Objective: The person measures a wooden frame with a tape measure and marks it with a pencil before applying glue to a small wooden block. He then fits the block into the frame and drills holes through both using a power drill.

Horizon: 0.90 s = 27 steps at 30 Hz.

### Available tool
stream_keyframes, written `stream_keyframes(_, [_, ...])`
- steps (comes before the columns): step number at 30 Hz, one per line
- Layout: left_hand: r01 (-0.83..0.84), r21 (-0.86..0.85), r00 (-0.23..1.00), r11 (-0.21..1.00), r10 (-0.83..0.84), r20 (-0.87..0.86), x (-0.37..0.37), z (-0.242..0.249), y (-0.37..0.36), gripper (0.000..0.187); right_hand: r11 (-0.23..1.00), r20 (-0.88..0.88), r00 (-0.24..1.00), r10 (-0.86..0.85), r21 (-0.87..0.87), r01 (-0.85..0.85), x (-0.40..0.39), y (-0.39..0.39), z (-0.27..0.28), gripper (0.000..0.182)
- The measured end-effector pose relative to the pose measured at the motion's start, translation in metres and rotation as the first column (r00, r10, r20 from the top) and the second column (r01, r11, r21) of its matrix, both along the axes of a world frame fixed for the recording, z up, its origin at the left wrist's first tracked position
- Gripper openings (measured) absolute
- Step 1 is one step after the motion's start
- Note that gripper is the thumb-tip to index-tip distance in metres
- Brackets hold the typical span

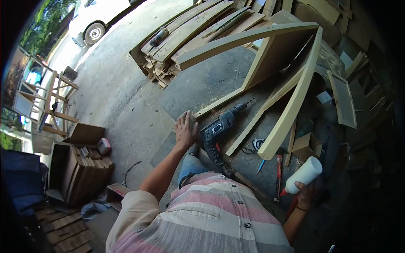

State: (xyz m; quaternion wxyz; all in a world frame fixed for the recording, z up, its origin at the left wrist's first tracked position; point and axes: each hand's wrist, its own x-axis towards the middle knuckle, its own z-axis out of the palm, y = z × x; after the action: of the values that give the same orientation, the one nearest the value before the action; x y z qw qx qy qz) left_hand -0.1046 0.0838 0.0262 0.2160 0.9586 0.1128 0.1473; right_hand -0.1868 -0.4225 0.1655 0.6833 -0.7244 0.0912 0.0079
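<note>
My left hand (184, 129) lies with its fingers stretched out at the near end of a wooden strip (219, 103), which belongs to a wooden frame (249, 40) with curved pieces. My right hand (305, 196) is closed around a white squeeze bottle (304, 173), tilted with its red tip pointing down and left. Beside my left hand, a power drill (218, 128) rests on the dark work surface (202, 84), its bit pointing away from me. A tape measure (258, 144) sits near the frame's curved leg (291, 109).
A blue pencil (261, 166), a red and black tool (278, 177) and a small cardboard box (307, 146) are near the bottle. Stacked boards (198, 29) with a small power tool (158, 37) stand behind. Wood pieces (88, 168) are at left; a white vehicle (95, 19) is farther off.
</note>
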Motion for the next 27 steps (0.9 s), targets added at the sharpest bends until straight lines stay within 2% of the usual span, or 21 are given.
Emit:
stream_keyframes(2, [-0.009, 0.022, 0.999, 1.0, 0.01, -0.053, 0.0, -0.007, 0.007, 0.065, 0.915, 0.11, 0.993, -0.044, -0.395, 0.085, 0.012, 0.022, -0.042, 0.085])
stream_keyframes(3, [0.045, 0.108, 0.997, 0.993, -0.038, -0.066, 0.004, -0.007, 0.009, 0.065, 0.901, 0.09, 0.98, 0.179, -0.416, -0.126, 0.022, 0.053, -0.01, 0.082])
stream_keyframes(4, [0.096, 0.193, 0.994, 0.976, -0.083, -0.075, 0.011, -0.006, 0.011, 0.065, 0.84, 0.072, 0.915, 0.396, -0.432, -0.329, 0.041, 0.089, 0.022, 0.078])
stream_keyframes(6, [0.122, 0.152, 0.987, 0.981, -0.104, -0.121, 0.012, -0.002, 0.008, 0.063, 0.898, -0.088, 0.895, 0.437, -0.008, -0.44, 0.053, 0.121, 0.024, 0.075])
stream_keyframes(7, [0.184, 0.193, 0.976, 0.964, -0.156, -0.151, 0.013, -0.001, 0.008, 0.062, 0.838, -0.071, 0.877, 0.476, -0.266, -0.476, 0.061, 0.134, 0.012, 0.074])
stream_keyframes(8, [0.247, 0.231, 0.961, 0.941, -0.207, -0.184, 0.013, -0.001, 0.009, 0.061, 0.764, 0.108, 0.82, 0.561, -0.447, -0.464, 0.065, 0.153, 0.003, 0.073])
stream_keyframes(10, [0.219, 0.216, 0.968, 0.952, -0.183, -0.173, 0.009, -0.001, 0.013, 0.057, 0.778, 0.205, 0.772, 0.602, -0.368, -0.509, 0.087, 0.214, 0.037, 0.074])
stream_keyframes(12, [0.259, 0.235, 0.962, 0.937, -0.227, -0.154, 0.004, 0.005, 0.016, 0.056, 0.765, 0.157, 0.762, 0.628, -0.301, -0.569, 0.106, 0.236, 0.034, 0.074])
stream_keyframes(13, [0.268, 0.201, 0.962, 0.942, -0.25, -0.108, -0.001, 0.007, 0.019, 0.051, 0.762, 0.127, 0.752, 0.646, -0.158, -0.628, 0.119, 0.247, 0.03, 0.076])
stream_keyframes(14, [0.251, 0.194, 0.966, 0.948, -0.233, -0.11, -0.008, 0.009, 0.023, 0.051, 0.77, 0.158, 0.755, 0.637, -0.091, -0.631, 0.131, 0.26, 0.031, 0.074])
stream_keyframes(16, [0.317, 0.158, 0.941, 0.935, -0.291, -0.171, -0.025, 0.014, 0.031, 0.046, 0.793, 0.218, 0.789, 0.574, 0.089, -0.602, 0.151, 0.292, 0.036, 0.072])
stream_keyframes(17, [0.292, 0.11, 0.955, 0.95, -0.284, -0.087, -0.033, 0.017, 0.034, 0.04, 0.793, 0.228, 0.786, 0.575, 0.083, -0.604, 0.164, 0.296, 0.025, 0.069])
stream_keyframes(20, [0.224, -0.015, 0.974, 0.975, -0.224, -0.022, -0.045, 0.015, 0.045, 0.043, 0.769, 0.224, 0.858, 0.462, 0.381, -0.513, 0.192, 0.331, 0.01, 0.067])
stream_keyframes(21, [0.224, -0.026, 0.974, 0.974, -0.224, -0.022, -0.042, 0.014, 0.047, 0.043, 0.771, 0.235, 0.857, 0.459, 0.375, -0.515, 0.201, 0.34, 0.001, 0.068])
stream_keyframes(22, [0.207, -0.112, 0.978, 0.972, -0.21, -0.016, -0.038, 0.013, 0.049, 0.045, 0.776, 0.227, 0.859, 0.46, 0.369, -0.512, 0.21, 0.347, -0.014, 0.068])
stream_keyframes(23, [0.187, -0.198, 0.981, 0.962, -0.193, -0.011, -0.034, 0.011, 0.049, 0.047, 0.752, 0.188, 0.895, 0.403, 0.488, -0.442, 0.219, 0.351, -0.031, 0.071])
stream_keyframes(24, [0.187, -0.212, 0.981, 0.959, -0.194, -0.014, -0.029, 0.011, 0.046, 0.047, 0.716, 0.139, 0.927, 0.349, 0.598, -0.36, 0.225, 0.357, -0.036, 0.075])
stream_keyframes(25, [0.184, -0.238, 0.982, 0.954, -0.187, 0.01, -0.02, 0.01, 0.043, 0.05, 0.728, 0.133, 0.94, 0.313, 0.602, -0.328, 0.231, 0.364, -0.04, 0.087])
stream_keyframes(26, [0.182, -0.261, 0.983, 0.948, -0.179, 0.034, -0.011, 0.01, 0.041, 0.052, 0.733, 0.125, 0.941, 0.314, 0.598, -0.324, 0.237, 0.368, -0.044, 0.087])
stream_keyframes(27, [0.183, -0.268, 0.983, 0.946, -0.182, 0.031, -0.002, 0.01, 0.037, 0.052, 0.652, 0.151, 0.932, 0.33, 0.677, -0.34, 0.242, 0.37, -0.049, 0.087])
